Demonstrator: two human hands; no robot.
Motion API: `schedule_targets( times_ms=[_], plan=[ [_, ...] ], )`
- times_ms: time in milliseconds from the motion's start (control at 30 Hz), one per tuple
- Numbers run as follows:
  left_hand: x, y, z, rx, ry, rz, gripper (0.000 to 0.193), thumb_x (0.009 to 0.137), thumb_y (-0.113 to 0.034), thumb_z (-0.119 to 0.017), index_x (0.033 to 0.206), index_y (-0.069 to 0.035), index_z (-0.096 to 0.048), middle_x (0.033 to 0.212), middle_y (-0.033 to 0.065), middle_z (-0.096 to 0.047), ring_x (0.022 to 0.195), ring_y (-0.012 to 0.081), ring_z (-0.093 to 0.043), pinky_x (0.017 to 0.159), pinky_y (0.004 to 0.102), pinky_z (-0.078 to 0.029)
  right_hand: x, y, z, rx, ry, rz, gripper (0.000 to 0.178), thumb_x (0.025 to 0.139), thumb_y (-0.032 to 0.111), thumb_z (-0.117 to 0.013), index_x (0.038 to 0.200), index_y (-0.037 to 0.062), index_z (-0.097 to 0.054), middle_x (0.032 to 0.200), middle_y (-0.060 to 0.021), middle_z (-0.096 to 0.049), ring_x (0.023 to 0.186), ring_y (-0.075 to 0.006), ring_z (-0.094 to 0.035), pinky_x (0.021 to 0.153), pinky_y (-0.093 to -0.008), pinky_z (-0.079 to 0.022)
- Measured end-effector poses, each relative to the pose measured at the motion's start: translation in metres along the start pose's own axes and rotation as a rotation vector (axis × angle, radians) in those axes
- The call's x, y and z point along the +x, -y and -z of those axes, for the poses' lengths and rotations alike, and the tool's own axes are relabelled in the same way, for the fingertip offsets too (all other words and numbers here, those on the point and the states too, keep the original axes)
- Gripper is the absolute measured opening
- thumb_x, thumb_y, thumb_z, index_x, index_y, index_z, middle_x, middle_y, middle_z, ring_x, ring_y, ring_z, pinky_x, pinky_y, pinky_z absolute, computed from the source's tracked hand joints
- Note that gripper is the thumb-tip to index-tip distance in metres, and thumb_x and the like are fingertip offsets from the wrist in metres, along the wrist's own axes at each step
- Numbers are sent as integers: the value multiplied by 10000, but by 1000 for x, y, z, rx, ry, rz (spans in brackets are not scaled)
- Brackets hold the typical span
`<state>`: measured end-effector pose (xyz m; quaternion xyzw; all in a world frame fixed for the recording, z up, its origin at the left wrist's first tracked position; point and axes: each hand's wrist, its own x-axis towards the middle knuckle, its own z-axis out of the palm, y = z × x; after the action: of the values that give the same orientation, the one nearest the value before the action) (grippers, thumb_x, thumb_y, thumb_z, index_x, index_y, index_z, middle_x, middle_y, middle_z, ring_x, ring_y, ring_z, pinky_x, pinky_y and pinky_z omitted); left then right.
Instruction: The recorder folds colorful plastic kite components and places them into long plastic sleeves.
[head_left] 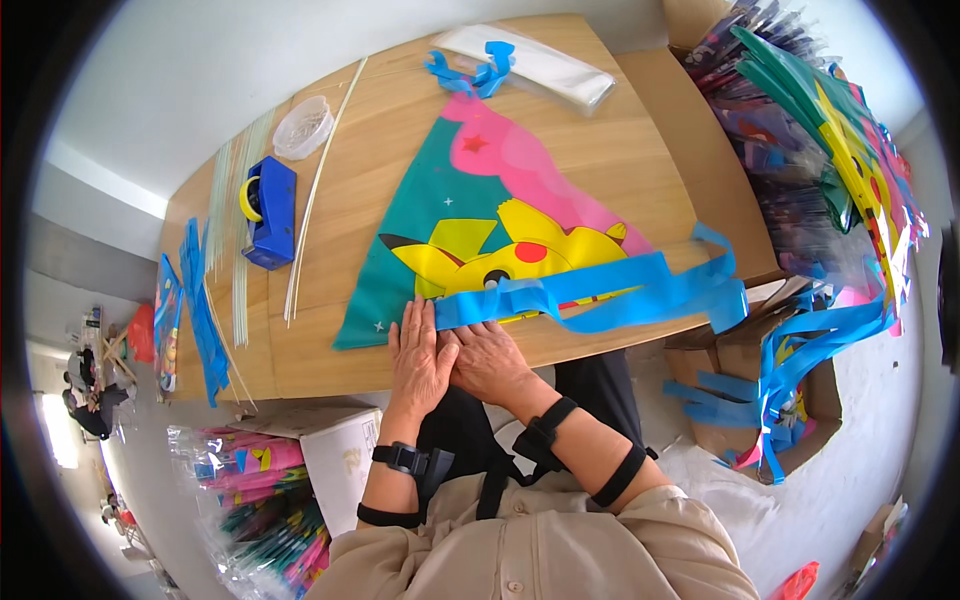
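A triangular kite sail, green and pink with a yellow cartoon figure, lies on the wooden table in front of me. Across its lower edge runs a blue ribbon, looping off to the right. My left hand lies flat at the sail's near edge, fingers stretched out beside the ribbon's left end. Close against it, my right hand rests with its fingers at the ribbon's lower edge, the fingertips partly hidden. Another blue ribbon lies bunched at the sail's far tip.
On the table's left are a blue tape dispenser, a clear plastic tub and thin white rods. Plastic sleeves lie at the back. Cardboard boxes with ribbons and bundled kites stand right; more packed kites sit below left.
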<state>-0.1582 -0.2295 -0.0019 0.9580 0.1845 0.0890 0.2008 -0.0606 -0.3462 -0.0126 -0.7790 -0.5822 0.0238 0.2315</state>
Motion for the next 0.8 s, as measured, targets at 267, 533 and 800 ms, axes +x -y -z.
schedule_targets(
  times_ms=[267,533,800],
  plan=[
    [1,3,-4,151,46,18,687,952,-429,-441,1486,-34,-266,1560,142,-235,1447,299,-196,1153,500,-115,-2,-16,22,857,-363,-348,750,803,177,-679,1429,-22,-317,1421,-223,-424,1329,-311,-409,1083,-414,-342],
    [1,1,0,209,33,-2,730,896,-355,-554,1480,-24,-268,1553,155,-241,1441,317,-202,1152,497,-121,-43,-120,84,1548,-672,-911,395,919,240,-640,1226,5,-559,1021,-122,-673,921,-199,-650,790,-323,-530],
    [-1,16,-14,292,-15,-97,706,924,-341,-534,1509,-85,-233,1577,132,-201,1447,325,-196,1130,549,-167,-113,-203,128,681,14,-669,291,900,342,-654,901,52,-680,741,-29,-672,611,-129,-617,554,-258,-491]
  ],
)
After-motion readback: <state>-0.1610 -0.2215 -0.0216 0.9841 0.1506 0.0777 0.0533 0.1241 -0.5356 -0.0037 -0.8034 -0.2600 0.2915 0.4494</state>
